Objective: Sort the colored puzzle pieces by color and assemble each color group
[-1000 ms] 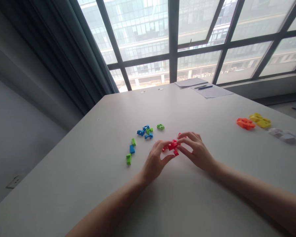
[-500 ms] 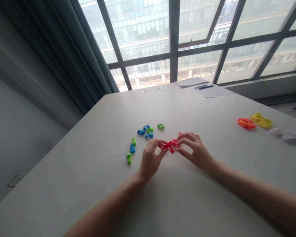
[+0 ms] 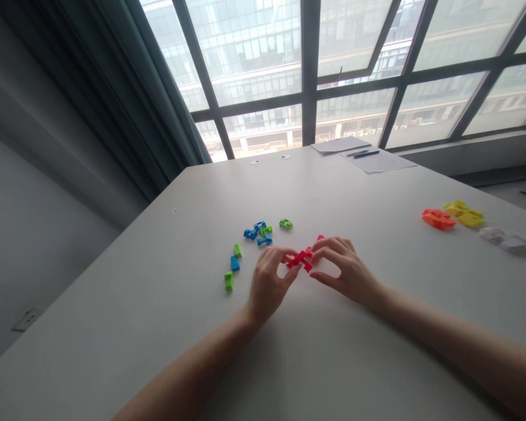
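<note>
My left hand (image 3: 269,280) is closed in a pinch on red interlocking plastic pieces (image 3: 300,258), low over the white table. My right hand (image 3: 344,266) curves in from the other side, its thumb and fingertips closing on the right end of the same red cluster. Fingers cover part of the pieces, so how they join cannot be made out. Another bit of red plastic (image 3: 321,237) shows just behind the right fingers.
Left of my hands lie green (image 3: 228,281) and blue pieces (image 3: 235,264), with a blue and green cluster (image 3: 258,233) behind. A green piece (image 3: 286,224) sits apart. Orange (image 3: 438,219), yellow (image 3: 464,213) and clear pieces (image 3: 504,240) lie right. Papers (image 3: 390,162) and a pen (image 3: 366,154) are at the back.
The right hand has shifted slightly left, its thumb now close against the red pieces. The red cluster has turned a little; the left hand keeps its pinch.
</note>
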`<action>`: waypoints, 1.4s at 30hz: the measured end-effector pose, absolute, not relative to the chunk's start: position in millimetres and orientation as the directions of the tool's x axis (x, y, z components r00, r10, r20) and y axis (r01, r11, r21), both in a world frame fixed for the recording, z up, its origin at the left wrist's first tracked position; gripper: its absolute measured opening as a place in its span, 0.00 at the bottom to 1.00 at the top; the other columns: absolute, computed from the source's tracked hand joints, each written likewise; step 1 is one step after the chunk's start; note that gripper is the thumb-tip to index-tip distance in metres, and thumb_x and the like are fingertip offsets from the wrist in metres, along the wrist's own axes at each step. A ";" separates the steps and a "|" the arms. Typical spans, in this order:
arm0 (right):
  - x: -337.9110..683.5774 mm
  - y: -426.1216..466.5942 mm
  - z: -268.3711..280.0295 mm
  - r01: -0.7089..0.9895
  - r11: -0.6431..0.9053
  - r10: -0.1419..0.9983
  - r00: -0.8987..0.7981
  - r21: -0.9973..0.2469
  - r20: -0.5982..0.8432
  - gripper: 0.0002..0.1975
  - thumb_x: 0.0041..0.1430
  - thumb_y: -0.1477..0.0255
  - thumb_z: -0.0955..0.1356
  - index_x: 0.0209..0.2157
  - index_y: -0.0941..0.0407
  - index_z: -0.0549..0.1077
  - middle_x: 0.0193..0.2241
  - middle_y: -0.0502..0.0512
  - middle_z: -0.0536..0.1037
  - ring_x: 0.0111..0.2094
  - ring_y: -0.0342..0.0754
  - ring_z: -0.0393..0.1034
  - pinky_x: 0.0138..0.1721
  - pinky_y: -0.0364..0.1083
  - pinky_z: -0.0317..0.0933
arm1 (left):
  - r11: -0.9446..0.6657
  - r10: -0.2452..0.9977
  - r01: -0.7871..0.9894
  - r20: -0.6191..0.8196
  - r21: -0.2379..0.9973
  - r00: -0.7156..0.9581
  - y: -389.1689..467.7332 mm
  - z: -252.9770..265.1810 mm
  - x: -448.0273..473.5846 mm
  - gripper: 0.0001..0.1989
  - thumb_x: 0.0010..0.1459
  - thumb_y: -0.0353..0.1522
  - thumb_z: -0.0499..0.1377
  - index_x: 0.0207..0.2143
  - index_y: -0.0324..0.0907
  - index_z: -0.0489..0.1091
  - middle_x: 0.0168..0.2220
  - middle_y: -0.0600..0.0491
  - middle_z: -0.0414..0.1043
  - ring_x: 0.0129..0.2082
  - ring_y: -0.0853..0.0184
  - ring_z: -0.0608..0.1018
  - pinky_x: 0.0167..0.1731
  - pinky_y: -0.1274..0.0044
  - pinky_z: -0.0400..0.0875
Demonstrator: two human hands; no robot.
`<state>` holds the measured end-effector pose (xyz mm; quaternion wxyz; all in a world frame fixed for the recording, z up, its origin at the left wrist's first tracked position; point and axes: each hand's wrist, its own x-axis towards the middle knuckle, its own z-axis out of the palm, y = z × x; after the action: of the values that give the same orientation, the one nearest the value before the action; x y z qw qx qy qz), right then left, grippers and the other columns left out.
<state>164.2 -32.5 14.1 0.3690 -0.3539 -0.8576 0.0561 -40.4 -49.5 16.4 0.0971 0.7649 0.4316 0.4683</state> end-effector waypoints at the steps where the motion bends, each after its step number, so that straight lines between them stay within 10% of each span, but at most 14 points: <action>1: 163.9 -32.9 14.5 0.565 0.744 0.648 -0.482 -0.357 0.590 0.08 0.60 0.63 0.69 0.37 0.51 0.72 0.41 0.55 0.76 0.47 0.52 0.68 0.50 0.54 0.57 | -0.608 0.750 0.572 0.634 0.551 0.188 -49.6 16.6 -40.3 0.06 0.57 0.28 0.62 0.38 0.42 0.69 0.32 0.54 0.74 0.35 0.65 0.75 0.42 0.70 0.68; 42: 177.1 -3.8 3.9 0.740 0.532 0.788 -0.255 -0.412 0.560 0.07 0.62 0.67 0.66 0.32 0.52 0.75 0.41 0.56 0.75 0.44 0.54 0.66 0.46 0.56 0.59 | -0.514 0.839 0.737 0.438 0.439 0.324 -44.0 9.1 -42.0 0.17 0.59 0.27 0.60 0.51 0.42 0.65 0.46 0.47 0.74 0.48 0.57 0.74 0.50 0.62 0.67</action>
<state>177.1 -3.8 3.9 0.3732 -0.4827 -0.7916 0.0325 -42.0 -44.0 9.1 0.0799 0.8097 0.4865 0.3182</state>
